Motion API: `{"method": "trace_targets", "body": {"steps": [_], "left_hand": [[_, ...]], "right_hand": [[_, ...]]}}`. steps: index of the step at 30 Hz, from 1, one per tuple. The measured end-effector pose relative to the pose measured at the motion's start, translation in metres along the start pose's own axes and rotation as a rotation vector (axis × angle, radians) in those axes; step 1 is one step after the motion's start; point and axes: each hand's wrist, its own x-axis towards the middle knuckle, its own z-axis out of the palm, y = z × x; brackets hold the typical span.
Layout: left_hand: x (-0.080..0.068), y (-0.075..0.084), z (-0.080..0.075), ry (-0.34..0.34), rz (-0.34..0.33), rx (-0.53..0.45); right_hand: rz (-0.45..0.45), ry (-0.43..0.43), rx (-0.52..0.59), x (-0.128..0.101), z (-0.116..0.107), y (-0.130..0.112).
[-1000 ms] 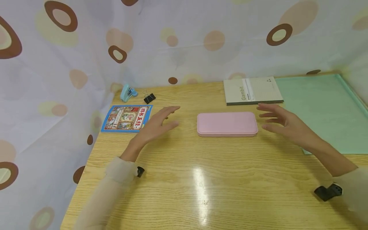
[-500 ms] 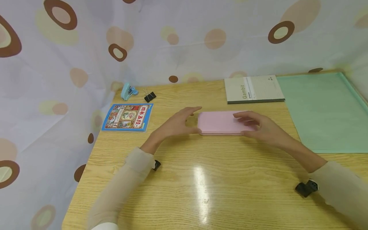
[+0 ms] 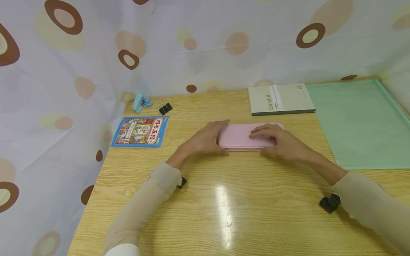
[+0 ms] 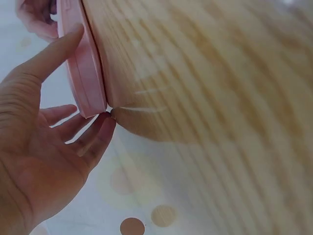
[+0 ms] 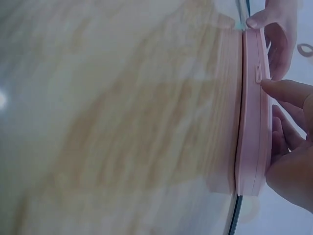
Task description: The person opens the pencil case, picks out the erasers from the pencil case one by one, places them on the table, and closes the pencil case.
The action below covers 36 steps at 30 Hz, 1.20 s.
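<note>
A flat pink case (image 3: 238, 137) lies lengthwise in the middle of the wooden table (image 3: 224, 206). My left hand (image 3: 213, 137) grips its left end, with the thumb on the near edge and the fingers round the far corner. Over the case's right half, my right hand (image 3: 272, 140) lays its fingers on the lid and its thumb on the front edge. The left wrist view shows the case (image 4: 85, 73) edge-on between that hand's (image 4: 54, 127) thumb and fingers. In the right wrist view the thumb (image 5: 288, 90) sits by the seam of the case (image 5: 252, 122).
A grey "Gambit" notebook (image 3: 280, 99) lies behind the case, beside a green mat (image 3: 358, 121) at the right. At the left are a blue picture book (image 3: 140, 131), a black binder clip (image 3: 165, 107) and a light blue stapler (image 3: 141, 102). Dotted curtains close in the back and left.
Both hands have come inward from either side of the case and taken hold of it. The right hand slid further left over the lid. The case stays on the table.
</note>
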Motion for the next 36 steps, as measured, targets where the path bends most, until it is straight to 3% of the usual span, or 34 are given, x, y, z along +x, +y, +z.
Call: {"method": "trace_targets", "body": {"steps": [10, 29, 36], "left_hand": [[0.001, 0.001, 0.003, 0.027, -0.005, 0.046], [0.003, -0.003, 0.001, 0.002, 0.02, 0.092], [0.006, -0.006, -0.003, -0.02, 0.015, 0.051]], "right_hand": [[0.003, 0.017, -0.041, 0.007, 0.005, 0.005], [-0.16, 0.121, -0.182, 0.017, 0.017, 0.009], [-0.133, 0.117, -0.231, 0.016, 0.013, 0.005]]}}
